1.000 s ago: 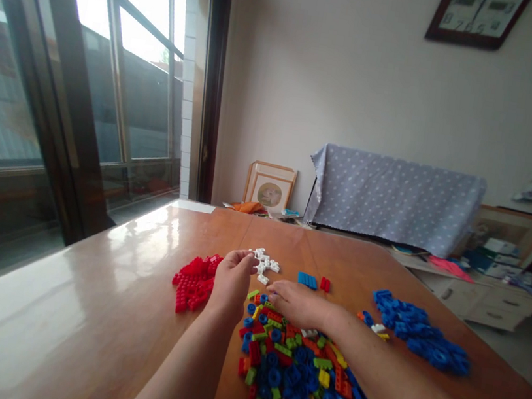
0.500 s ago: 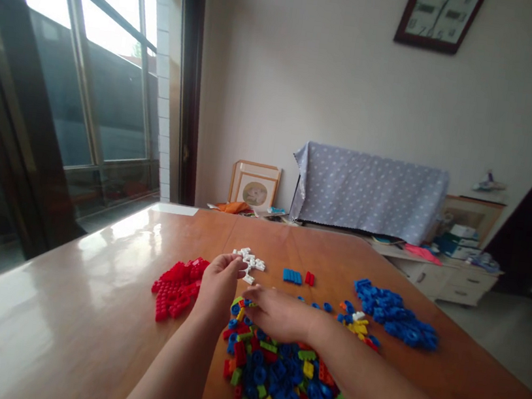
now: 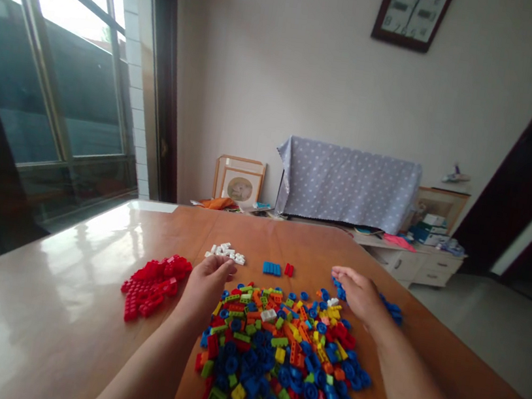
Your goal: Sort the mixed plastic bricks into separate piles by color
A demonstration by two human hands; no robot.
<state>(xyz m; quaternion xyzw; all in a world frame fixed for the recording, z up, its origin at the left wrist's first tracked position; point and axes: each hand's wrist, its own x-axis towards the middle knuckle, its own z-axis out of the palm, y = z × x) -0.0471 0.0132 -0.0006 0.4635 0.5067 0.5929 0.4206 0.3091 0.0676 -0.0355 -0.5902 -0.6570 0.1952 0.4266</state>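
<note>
My left hand (image 3: 206,281) rests on the wooden table (image 3: 83,306) at the left edge of a mixed pile of coloured bricks (image 3: 274,352). Its fingers are curled into a loose fist, and what is inside is hidden. It lies between a red brick pile (image 3: 150,282) and a small group of white bricks (image 3: 226,252). My right hand (image 3: 360,295) is palm down over a blue brick pile (image 3: 393,310) at the right. Its fingers are bent down and blue shows at their tips.
A few blue plates (image 3: 272,268) and a small red piece (image 3: 288,269) lie beyond the mixed pile. Past the table are a cloth-covered object (image 3: 348,181), framed pictures (image 3: 238,182), a low white cabinet (image 3: 410,263), large windows (image 3: 55,77) and a wall clock (image 3: 414,12).
My right hand has left the mixed pile and moved right to the blue pile. My left hand has drawn back a little from the white bricks. The camera has turned right.
</note>
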